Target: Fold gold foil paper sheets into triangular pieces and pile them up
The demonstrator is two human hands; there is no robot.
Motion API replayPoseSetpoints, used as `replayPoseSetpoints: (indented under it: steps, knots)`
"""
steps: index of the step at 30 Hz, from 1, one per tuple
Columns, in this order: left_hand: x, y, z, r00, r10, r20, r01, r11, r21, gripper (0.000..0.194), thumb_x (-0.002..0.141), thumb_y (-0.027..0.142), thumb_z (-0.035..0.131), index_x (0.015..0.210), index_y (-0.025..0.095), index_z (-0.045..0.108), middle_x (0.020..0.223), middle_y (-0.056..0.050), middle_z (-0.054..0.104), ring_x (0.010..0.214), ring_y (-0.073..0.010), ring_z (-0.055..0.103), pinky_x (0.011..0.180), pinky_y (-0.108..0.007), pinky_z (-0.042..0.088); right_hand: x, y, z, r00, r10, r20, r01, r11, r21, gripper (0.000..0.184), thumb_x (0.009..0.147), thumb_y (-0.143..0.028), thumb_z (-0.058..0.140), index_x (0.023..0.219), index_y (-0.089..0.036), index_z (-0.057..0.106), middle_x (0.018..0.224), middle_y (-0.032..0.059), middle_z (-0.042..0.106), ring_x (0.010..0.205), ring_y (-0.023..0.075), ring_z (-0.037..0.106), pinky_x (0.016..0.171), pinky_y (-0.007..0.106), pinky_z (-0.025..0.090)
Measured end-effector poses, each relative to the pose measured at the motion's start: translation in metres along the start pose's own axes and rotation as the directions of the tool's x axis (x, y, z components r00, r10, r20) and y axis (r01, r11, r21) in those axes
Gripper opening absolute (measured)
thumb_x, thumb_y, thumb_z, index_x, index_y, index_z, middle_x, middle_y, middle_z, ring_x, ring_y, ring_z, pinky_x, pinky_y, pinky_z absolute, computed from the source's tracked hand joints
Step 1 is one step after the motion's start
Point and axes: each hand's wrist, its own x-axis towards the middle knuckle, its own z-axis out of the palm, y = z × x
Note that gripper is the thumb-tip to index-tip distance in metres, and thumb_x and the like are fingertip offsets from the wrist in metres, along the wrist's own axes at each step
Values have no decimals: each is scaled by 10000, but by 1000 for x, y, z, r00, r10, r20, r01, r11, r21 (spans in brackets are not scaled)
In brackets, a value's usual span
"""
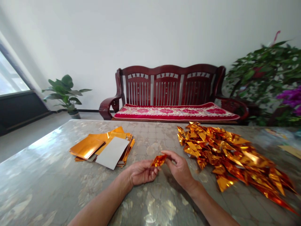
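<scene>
While both hands meet above the desk [70,175], a small folded piece of gold foil [159,160] sits between them — the left hand [142,172] closes its fingertips on the near end, the right hand [180,168] pinches the far end, each grip nearly closed. Left of the foil piece lies a stack of flat gold sheets [103,147]; right of it spreads a pile of folded gold shapes [232,157] — beyond it, a red wooden bench [169,91].
</scene>
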Motion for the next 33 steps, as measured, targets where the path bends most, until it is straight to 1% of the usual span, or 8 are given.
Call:
replayPoseSetpoints:
  steps: [4, 7, 12, 16, 20, 26, 29, 33]
  knots:
    - [0, -1, 2, 998, 57, -42, -52, 992, 118, 484, 697, 13, 750, 1145, 120, 604, 964, -106, 716, 769, -132, 706, 680, -181, 531, 0, 7, 0, 995, 89, -54, -89, 996, 8, 269, 872, -276, 529, 1047, -192, 715, 916, 59, 750, 815, 201, 703, 777, 326, 565]
    - [1, -3, 4, 990, 111, -90, -90, 973, 211, 583, 637, -32, 759, 1162, 155, 590, 1030, -104, 707, 814, -147, 718, 739, -211, 552, -1, 12, 2, 992, 121, -39, -122, 992, -25, 292, 857, -249, 507, 1055, -189, 713, 915, 60, 750, 813, 205, 703, 786, 334, 562]
    - [1, -4, 7, 981, 168, -98, -137, 954, 266, 562, 605, -24, 776, 1107, 158, 601, 1063, -101, 694, 847, -156, 717, 746, -221, 561, -3, 13, 5, 994, 109, -14, -109, 993, -48, 324, 823, -193, 467, 1027, -206, 718, 968, 56, 745, 911, 214, 687, 853, 344, 535]
    - [-1, -3, 9, 977, 177, -116, -141, 953, 267, 523, 619, 0, 779, 1097, 137, 617, 1074, -107, 692, 829, -147, 712, 738, -218, 564, 0, 17, 0, 995, 71, -73, -78, 992, -98, 327, 849, -221, 438, 1030, -210, 710, 1040, 66, 717, 1000, 218, 650, 907, 357, 504]
    - [-2, -1, 9, 976, 185, -119, -144, 946, 290, 512, 623, 34, 799, 1090, 152, 626, 1050, -80, 689, 761, -117, 696, 674, -194, 549, 5, 28, -7, 990, 95, -102, -114, 973, -202, 348, 857, -258, 427, 1066, -216, 702, 1109, 71, 693, 1086, 230, 616, 989, 395, 458]
    - [0, 1, 3, 962, 239, -129, -171, 901, 399, 418, 699, 177, 817, 1072, 170, 629, 840, 7, 650, 542, -25, 552, 517, -134, 435, 5, 43, -7, 989, 137, -52, -146, 954, -261, 378, 840, -242, 406, 1080, -211, 696, 1128, 72, 685, 1100, 223, 617, 997, 390, 458]
    - [0, 1, 2, 955, 277, -109, -203, 874, 441, 397, 737, 237, 807, 1088, 161, 638, 806, 18, 625, 544, -18, 519, 523, -132, 412, 5, 46, -7, 988, 146, -56, -155, 952, -265, 383, 834, -242, 412, 1091, -211, 694, 1138, 72, 685, 1104, 228, 619, 1000, 403, 460]
    - [-2, 2, 6, 959, 272, -77, -205, 857, 473, 428, 686, 234, 847, 1056, 141, 654, 850, 0, 644, 574, -20, 530, 553, -140, 412, 6, 44, -8, 987, 154, -53, -163, 956, -244, 394, 849, -268, 424, 1146, -234, 681, 1176, 58, 685, 1103, 226, 626, 996, 401, 468]
